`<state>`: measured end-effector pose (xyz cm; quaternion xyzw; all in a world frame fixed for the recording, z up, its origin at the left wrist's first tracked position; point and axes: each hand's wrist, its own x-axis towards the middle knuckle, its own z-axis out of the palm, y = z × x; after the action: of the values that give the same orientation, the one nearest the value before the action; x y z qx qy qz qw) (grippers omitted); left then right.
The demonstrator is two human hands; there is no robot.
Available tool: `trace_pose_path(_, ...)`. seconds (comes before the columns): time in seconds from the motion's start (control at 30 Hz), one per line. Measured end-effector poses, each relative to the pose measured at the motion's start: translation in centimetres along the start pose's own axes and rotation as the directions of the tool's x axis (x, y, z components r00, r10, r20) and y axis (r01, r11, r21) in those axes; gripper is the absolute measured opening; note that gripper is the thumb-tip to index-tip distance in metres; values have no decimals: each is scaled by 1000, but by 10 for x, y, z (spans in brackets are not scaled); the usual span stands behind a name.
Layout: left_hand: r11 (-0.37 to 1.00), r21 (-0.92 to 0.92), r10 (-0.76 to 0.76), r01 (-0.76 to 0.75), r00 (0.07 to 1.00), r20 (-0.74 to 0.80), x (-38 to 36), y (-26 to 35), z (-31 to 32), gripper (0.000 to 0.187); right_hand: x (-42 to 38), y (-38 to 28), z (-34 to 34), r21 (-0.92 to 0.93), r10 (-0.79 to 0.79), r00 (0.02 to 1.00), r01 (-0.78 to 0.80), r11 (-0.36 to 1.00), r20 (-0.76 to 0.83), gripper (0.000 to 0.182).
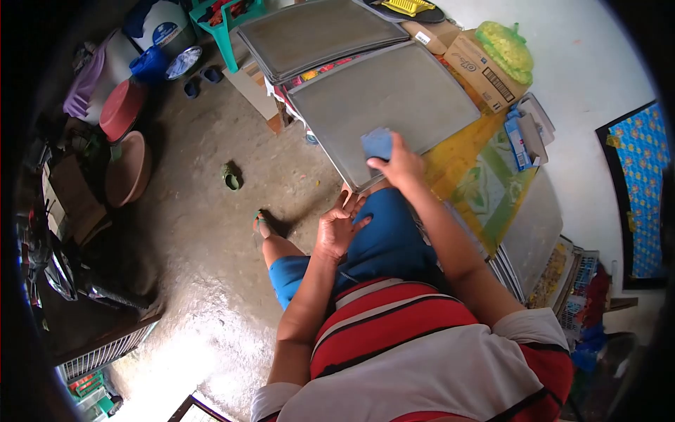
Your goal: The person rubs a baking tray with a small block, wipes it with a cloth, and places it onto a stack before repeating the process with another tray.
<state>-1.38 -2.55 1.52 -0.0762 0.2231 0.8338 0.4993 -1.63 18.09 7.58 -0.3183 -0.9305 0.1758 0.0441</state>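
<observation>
My right hand (402, 166) is closed around a flat blue piece (377, 143), pale along its far edge, and holds it over the near part of a grey metal baking tray (394, 91). Its exact kind I cannot tell. My left hand (339, 226) is palm up with its fingers apart, the fingertips right at the tray's near corner. Beyond this tray lies a stack of similar trays (323, 34), with colourful printed material showing between them.
To the right are a cardboard box (481, 69), a yellow-green bag (508, 50), a blue box (518, 143) and a patterned yellow cover (485, 179). A green chair (223, 35), a red basin (121, 109) and a pinkish basin (129, 169) stand left. A green slipper (231, 177) lies on the floor.
</observation>
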Motion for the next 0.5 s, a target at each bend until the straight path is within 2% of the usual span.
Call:
trace_pose_path(0.03,1000,-4,-1,0,1000,-3,1,-2,-1,77,4,5,-1,17,0,1000,0,1000,3,77)
trace_pose_path(0.17,1000,2,3,-3,1000,-4,1,-2,4,74,-16,-19,18,-106,-163,986,167,980,42,87)
trace_pose_path(0.3,1000,8,-4,4,1000,-3,-3,2,4,73,-2,0,0,-27,-18,1000,18,999,-3,83)
trace_pose_path(0.4,998,54,-18,16,999,46,2,-1,0,89,-10,-13,7,-78,-5,999,9,997,46,84)
trace_pose_path(0.47,1000,8,-11,11,1000,27,2,-2,2,77,-17,-20,23,-110,-141,990,141,984,9,85)
trace_pose_path(0.5,1000,-10,-8,8,1000,15,1,0,2,71,-16,-20,19,-86,-101,995,101,991,11,85)
